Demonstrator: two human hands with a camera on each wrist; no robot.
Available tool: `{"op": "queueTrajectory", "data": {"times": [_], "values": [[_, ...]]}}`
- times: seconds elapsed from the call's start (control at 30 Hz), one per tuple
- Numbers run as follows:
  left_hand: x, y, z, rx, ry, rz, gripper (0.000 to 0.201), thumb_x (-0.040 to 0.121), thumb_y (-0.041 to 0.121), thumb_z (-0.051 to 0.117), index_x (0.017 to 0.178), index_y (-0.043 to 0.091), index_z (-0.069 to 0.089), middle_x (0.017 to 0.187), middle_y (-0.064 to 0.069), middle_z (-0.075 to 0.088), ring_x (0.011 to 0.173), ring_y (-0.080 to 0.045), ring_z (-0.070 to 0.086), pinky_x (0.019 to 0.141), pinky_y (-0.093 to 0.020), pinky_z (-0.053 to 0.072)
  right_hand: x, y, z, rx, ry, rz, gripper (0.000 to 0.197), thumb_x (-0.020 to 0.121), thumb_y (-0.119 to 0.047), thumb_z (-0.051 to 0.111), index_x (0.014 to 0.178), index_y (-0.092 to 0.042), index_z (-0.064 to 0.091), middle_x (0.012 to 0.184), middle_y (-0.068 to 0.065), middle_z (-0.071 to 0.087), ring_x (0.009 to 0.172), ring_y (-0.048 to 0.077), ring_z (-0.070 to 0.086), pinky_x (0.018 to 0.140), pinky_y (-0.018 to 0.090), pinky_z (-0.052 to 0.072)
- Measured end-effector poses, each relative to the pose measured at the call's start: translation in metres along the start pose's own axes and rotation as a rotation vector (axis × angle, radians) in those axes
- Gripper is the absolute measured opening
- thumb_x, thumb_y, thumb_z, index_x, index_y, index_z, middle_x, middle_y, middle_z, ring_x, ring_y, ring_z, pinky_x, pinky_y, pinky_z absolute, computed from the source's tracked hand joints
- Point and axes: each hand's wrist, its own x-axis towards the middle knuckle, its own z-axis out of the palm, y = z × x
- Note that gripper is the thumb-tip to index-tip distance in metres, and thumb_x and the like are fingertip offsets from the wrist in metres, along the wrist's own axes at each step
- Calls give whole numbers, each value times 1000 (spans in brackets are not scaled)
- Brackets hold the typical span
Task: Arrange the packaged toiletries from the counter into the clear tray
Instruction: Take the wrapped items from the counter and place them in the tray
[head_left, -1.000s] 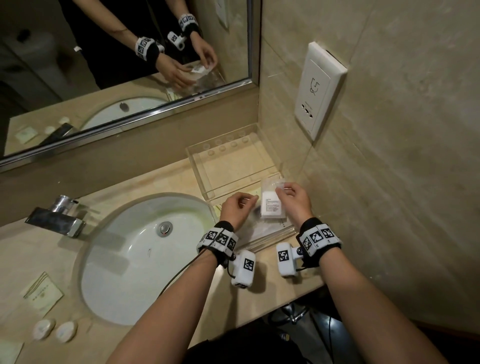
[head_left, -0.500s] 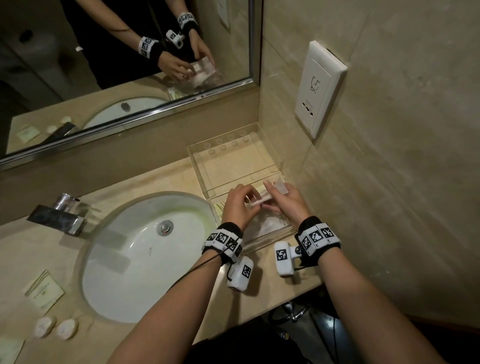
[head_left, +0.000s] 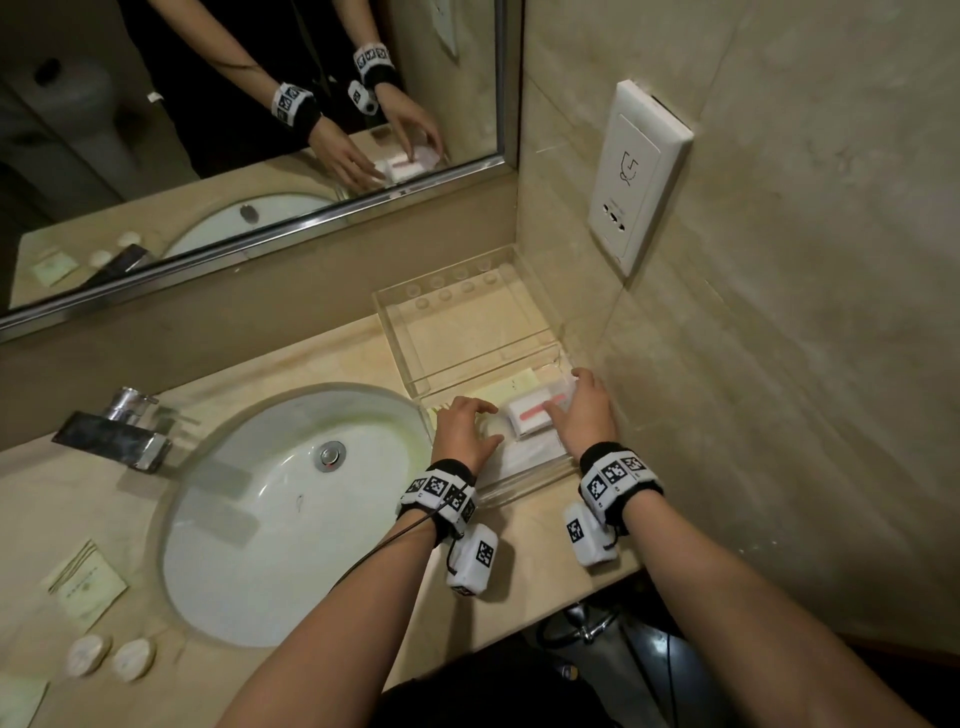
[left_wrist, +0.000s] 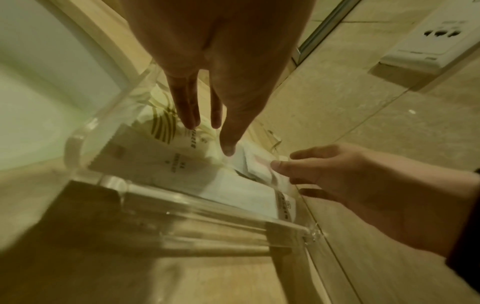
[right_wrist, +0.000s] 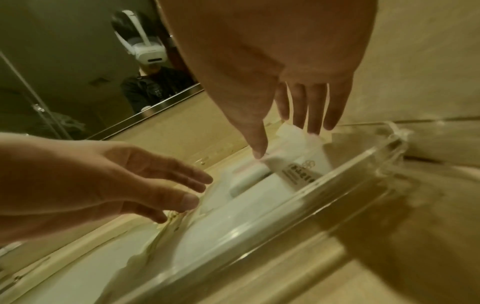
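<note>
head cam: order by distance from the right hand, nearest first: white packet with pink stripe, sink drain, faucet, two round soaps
1. white packet with pink stripe, under the right hand, in the clear tray.
2. sink drain, mid-basin, left.
3. faucet, behind the basin.
4. two round soaps, near-left counter corner.

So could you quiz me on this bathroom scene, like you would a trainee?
1. True or false: the white packet with the pink stripe lies inside the clear tray.
2. Which of the hands touches that packet: A left hand, B right hand?
3. Fill in: two round white packets sit on the counter to the ____ of the sink.

Key: 1 true; 2 B; 3 left.
</note>
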Motion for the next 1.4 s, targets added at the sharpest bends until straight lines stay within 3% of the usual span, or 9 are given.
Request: {"op": "queueTrajectory", "data": {"times": [0.1, 0.2, 0.33, 0.7, 1.0, 1.17, 1.33, 1.4], "values": [[-1, -3, 1, 2, 1, 4, 41, 74, 15, 78, 112, 18, 63, 125, -4, 55, 117, -25, 49, 104, -34, 39, -7, 2, 7, -173, 49, -129, 63, 85, -17, 71, 140, -11, 41, 141, 10, 45, 126, 30, 50, 101, 43, 46], [-1, -3, 1, 1, 4, 4, 46, 73, 16, 79, 115, 19, 61, 127, -3, 55, 118, -24, 49, 105, -32, 38, -11, 4, 13, -214, 75, -245, 55, 83, -18, 71, 134, -16, 50, 142, 5, 46, 128, 27, 48, 103, 44, 45], [-1, -1, 4, -11, -7, 16, 48, 72, 17, 80, 117, 19, 61, 127, -2, 56, 119, -24, 48, 105, -35, 39, -13, 3, 19, -214, -1, -340, 52, 86, -39, 67, 133, -26, 53, 145, 2, 45, 132, 23, 43, 106, 42, 37], [0, 2, 10, 64, -22, 20, 46, 77, 15, 74, 120, 18, 60, 130, -1, 51, 119, -26, 42, 98, -27, 33, -14, 5, 26, -354, 14, -239, 49, 87, -51, 61, 130, -27, 55, 135, 6, 50, 124, 25, 45, 99, 40, 37], [-1, -4, 2, 35, 1, 42, 37, 77, 13, 74, 112, 16, 62, 124, -4, 55, 114, -25, 50, 100, -32, 39, -16, 4, 26, -385, 46, -225, 52, 85, -54, 61, 129, -27, 55, 130, 4, 54, 118, 26, 49, 96, 39, 37], [-4, -11, -20, -51, 35, 12, 23, 79, 11, 71, 101, 14, 64, 107, -7, 60, 95, -24, 59, 87, -33, 49, -19, -5, 22, -363, 57, -216, 53, 85, -55, 62, 129, -25, 56, 133, 4, 52, 121, 26, 47, 100, 41, 34], [-18, -26, -57, -206, 134, 10, 14, 79, 10, 72, 92, 12, 65, 89, 0, 63, 75, -14, 60, 66, -17, 47, -31, -36, 24, -242, 84, -293, 33, 89, -40, 61, 117, -23, 59, 124, 4, 55, 113, 26, 50, 94, 41, 37], [-29, -36, -74, -250, 181, -22, 14, 80, 9, 71, 93, 11, 66, 86, 3, 64, 73, -11, 59, 64, -14, 46, -39, -58, 32, -158, 59, -373, 25, 89, -34, 62, 111, -23, 59, 118, 3, 58, 109, 25, 53, 92, 42, 41]]}}
